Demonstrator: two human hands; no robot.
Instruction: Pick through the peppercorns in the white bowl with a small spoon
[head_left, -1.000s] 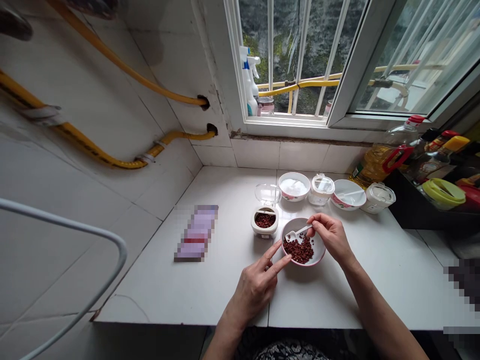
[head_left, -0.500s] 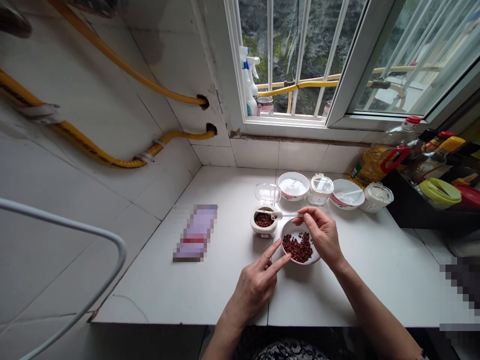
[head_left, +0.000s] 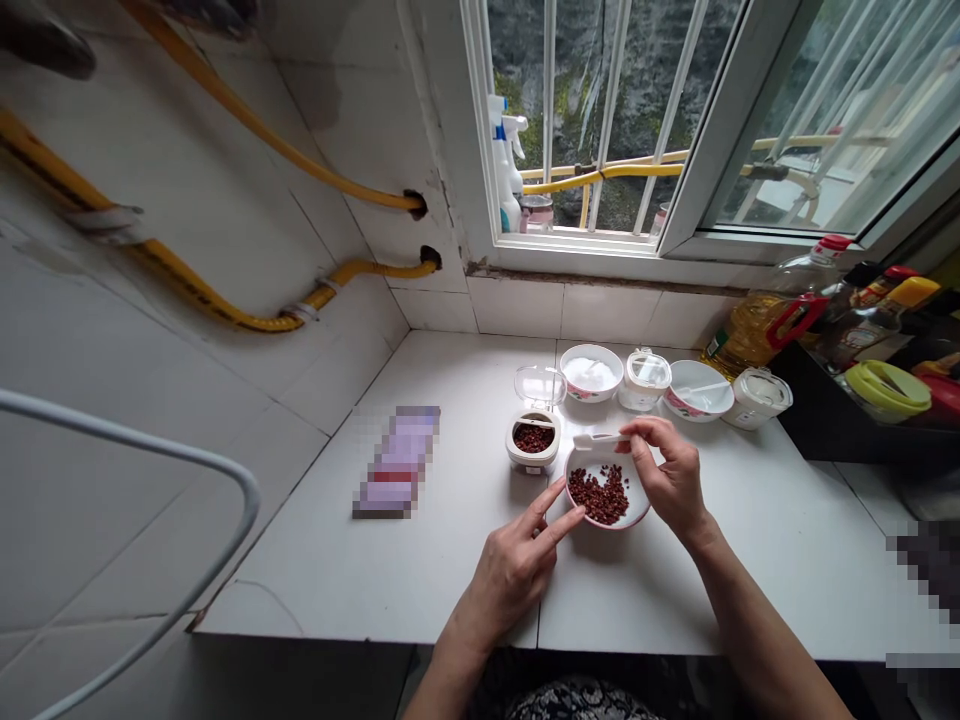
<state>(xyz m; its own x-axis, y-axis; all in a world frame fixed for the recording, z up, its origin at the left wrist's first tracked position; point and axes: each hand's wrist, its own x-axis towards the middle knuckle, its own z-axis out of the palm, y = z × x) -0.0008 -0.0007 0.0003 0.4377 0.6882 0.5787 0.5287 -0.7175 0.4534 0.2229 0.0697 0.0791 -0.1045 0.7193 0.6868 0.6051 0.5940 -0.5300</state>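
Observation:
A white bowl (head_left: 634, 508) with a pink rim holds dark red peppercorns (head_left: 598, 494). My left hand (head_left: 517, 565) has two fingers stretched apart against its left rim and grasps nothing. Between the thumb and fingers of my right hand (head_left: 669, 475) is a small white spoon (head_left: 596, 440), held over the far side of the bowl. Left of the bowl stands a white jar (head_left: 531, 460) with its clear lid (head_left: 540, 384) flipped open and peppercorns inside.
Along the back stand a bowl of white powder (head_left: 591, 373), a lidded jar (head_left: 643, 380), a bowl with a spoon (head_left: 697, 392) and another jar (head_left: 760, 398). An oil bottle (head_left: 765, 315) and a black rack (head_left: 821, 410) are at right. A blurred purple packet (head_left: 397, 465) lies left.
My right hand has moved the spoon right, away from the open jar and over the bowl. My left hand stays at the bowl's rim. The view has shifted slightly.

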